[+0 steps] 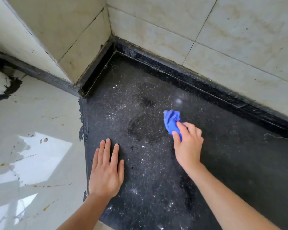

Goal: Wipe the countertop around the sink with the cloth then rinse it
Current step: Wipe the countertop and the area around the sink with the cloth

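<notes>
In the head view, the cloth [171, 122] is a small blue piece, crumpled into a wrinkled bunch, and its outline is a little blurred. It lies on the dark speckled bench [156, 180], toward the back and near the black raised strip [189, 70] that runs under the pale wall tiles [239, 39].

The right hand [188, 143] holds the cloth. Its fingers [181, 126] are curled over the near part of the cloth and the thumb pinches it from the left side, so the far half sticks out beyond the hand.

The left hand [106, 170] rests flat on the bench near its left edge, well apart from the cloth. Its fingers [106, 150] are straight, slightly spread, and hold nothing.

The bench shines wet, with streaks and small bright drops. I count one cloth, two hands and one bench.
</notes>
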A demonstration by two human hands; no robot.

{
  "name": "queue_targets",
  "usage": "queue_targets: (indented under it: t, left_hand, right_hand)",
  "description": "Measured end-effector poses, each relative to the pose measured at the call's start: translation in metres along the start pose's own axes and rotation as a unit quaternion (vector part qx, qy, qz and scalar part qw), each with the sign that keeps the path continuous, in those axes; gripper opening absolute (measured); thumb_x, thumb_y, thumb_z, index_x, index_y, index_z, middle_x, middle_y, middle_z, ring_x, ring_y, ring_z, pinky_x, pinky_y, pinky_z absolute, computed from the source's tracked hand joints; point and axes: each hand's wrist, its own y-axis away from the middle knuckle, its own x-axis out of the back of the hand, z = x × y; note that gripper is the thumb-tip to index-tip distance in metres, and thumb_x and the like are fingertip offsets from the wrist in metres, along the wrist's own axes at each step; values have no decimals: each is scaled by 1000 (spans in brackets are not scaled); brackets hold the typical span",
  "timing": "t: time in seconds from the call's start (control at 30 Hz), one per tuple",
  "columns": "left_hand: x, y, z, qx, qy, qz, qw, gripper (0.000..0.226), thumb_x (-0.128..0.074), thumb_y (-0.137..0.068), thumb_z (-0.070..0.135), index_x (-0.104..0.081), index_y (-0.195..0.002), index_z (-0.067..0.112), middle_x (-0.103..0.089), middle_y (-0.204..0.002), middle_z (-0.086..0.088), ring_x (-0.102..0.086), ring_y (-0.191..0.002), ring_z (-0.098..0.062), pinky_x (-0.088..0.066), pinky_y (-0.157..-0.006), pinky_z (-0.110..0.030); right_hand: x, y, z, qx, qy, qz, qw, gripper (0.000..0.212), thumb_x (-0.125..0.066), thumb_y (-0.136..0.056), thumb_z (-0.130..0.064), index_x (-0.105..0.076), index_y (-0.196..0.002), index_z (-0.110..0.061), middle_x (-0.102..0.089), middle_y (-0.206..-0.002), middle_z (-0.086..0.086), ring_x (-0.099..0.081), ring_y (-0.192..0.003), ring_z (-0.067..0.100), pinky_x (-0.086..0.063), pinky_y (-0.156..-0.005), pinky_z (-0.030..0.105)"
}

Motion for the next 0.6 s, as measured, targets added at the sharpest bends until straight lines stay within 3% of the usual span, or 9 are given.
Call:
queue_targets:
  t: [0.13, 0.23, 0.3, 0.37, 0.47, 0.53, 0.6]
  left_hand:
    - [0, 0, 0, 4, 4, -2, 1000, 57, -28, -97, 36, -45, -140, 2, -33, -152, -22, -23, -144, -36, -15, -118, -47]
    - [3, 0, 2, 8, 5, -6, 1000, 57, -27, -97, 36, -46, -139, 2, -33, -152, -22, -23, -144, -36, -14, -118, -46]
    - [3, 0, 3, 10, 1, -6, 1000, 58, -27, -98, 37, -45, -140, 3, -31, -153, -21, -21, -145, -35, -11, -119, -44]
    - [3, 0, 3, 7, -2, -3, 1000, 58, -27, -98, 38, -43, -142, 4, -30, -153, -20, -20, -145, -34, -10, -119, -43]
    - [1, 0, 2, 10, -2, 4, 1000, 57, -28, -98, 37, -42, -142, 5, -29, -154, -19, -18, -146, -33, -8, -120, -42]
    - [1, 1, 2, 13, 1, 5, 1000, 57, -28, -98, 38, -41, -143, 6, -28, -155, -18, -16, -147, -33, -6, -121, -40]
    - [0, 1, 2, 14, -1, 7, 1000, 57, -29, -98, 38, -40, -143, 6, -27, -155, -18, -16, -147, -33, -5, -121, -39]
  right_hand:
    - [0, 71, -30, 136, -68, -104, 983, 33, -53, -85, -30, -63, -117, -24, -57, -113, -6, -51, -97, 21, -46, -75, 35]
    - [24, 45, -15, 117, -177, -177, 961, 31, -59, -87, -28, -65, -118, -24, -63, -108, -8, -58, -95, 17, -49, -85, 37]
    - [38, 10, 15, 73, -180, -132, 972, 31, -60, -88, -28, -65, -118, -21, -67, -106, -1, -62, -96, 19, -49, -89, 40]
    - [51, -31, 58, -21, -107, -63, 992, 36, -56, -89, -29, -62, -123, -19, -65, -112, 11, -59, -101, 31, -48, -90, 43]
    - [47, -51, 88, -133, 17, -53, 990, 39, -51, -93, -24, -55, -131, -20, -55, -127, 13, -47, -111, 41, -42, -91, 47]
    - [32, -22, 67, -100, 33, -10, 994, 36, -53, -93, -22, -56, -128, -20, -55, -126, 8, -48, -107, 38, -42, -84, 45]
    - [18, 35, 30, 11, 10, -4, 1000, 34, -54, -89, -24, -60, -123, -22, -58, -120, 2, -51, -100, 32, -43, -77, 41]
